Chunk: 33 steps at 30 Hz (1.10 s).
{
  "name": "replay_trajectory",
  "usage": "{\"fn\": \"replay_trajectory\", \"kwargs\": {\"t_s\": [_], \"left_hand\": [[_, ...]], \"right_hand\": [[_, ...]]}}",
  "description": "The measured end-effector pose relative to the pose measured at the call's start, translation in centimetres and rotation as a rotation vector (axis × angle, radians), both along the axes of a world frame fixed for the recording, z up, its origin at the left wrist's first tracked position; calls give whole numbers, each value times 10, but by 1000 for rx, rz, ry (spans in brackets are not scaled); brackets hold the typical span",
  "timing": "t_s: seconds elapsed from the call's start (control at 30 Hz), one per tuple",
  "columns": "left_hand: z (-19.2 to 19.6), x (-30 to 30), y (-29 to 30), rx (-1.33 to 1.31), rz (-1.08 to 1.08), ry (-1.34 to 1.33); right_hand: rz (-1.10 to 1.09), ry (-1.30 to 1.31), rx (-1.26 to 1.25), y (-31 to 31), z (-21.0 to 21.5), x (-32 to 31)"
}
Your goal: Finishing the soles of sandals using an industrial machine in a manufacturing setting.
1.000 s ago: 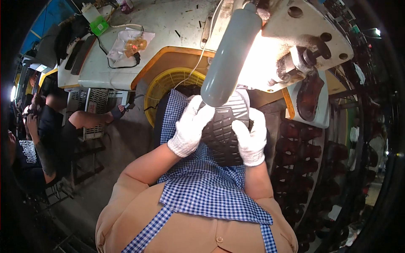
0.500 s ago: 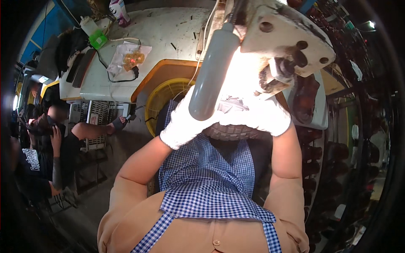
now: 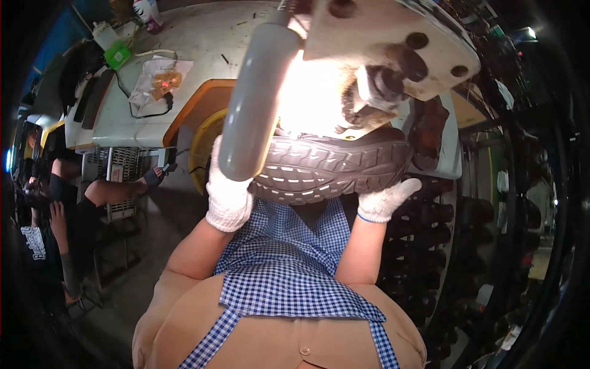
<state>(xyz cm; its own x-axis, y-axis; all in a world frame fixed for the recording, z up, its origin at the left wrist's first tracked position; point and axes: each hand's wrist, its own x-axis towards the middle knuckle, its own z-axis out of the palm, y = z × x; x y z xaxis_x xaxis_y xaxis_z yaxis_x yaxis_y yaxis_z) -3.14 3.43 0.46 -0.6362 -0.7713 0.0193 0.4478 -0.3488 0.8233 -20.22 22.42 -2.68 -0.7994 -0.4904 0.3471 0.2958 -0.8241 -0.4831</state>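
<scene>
A dark shoe (image 3: 332,163) lies sideways below a lit machine head (image 3: 393,46), its chunky tread turned toward me. My left hand (image 3: 228,197), in a white knit glove, grips the shoe's left end. A grey cylinder (image 3: 255,104) on the machine hides part of that hand. Under the shoe's right end, my right hand (image 3: 387,200), also gloved, supports it with one digit stretched out to the right; its other fingers are mostly hidden. The shoe's upper edge meets the area below the machine's working parts (image 3: 372,92), where glare washes out the contact.
A yellow basket (image 3: 200,150) sits behind my left hand. On the white table (image 3: 203,37) are a bottle with a green base (image 3: 114,49) and an amber piece on paper (image 3: 166,83). Brown footwear (image 3: 428,132) stands right; shoe racks (image 3: 424,246) line that side. Another person (image 3: 55,215) sits left.
Both hands have come down and apart from close under the machine to the shoe's two ends. The shoe's sole now shows broadly. The whole view has shifted slightly.
</scene>
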Motion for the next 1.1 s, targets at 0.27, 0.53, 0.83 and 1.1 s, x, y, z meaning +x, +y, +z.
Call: {"fn": "replay_trajectory", "kwargs": {"t_s": [0.27,0.53,0.83,1.1], "left_hand": [[-18,7,-10,147,-45,23],[-30,1,-62,170,-214,133],[-26,38,-107,154,-147,25],[-64,55,-106,37,-92,-18]], "right_hand": [[39,637,363,8,-43,-21],[3,490,808,-18,-11,45],[-17,546,807,-71,-9,83],[326,493,997,-61,17,44]]}}
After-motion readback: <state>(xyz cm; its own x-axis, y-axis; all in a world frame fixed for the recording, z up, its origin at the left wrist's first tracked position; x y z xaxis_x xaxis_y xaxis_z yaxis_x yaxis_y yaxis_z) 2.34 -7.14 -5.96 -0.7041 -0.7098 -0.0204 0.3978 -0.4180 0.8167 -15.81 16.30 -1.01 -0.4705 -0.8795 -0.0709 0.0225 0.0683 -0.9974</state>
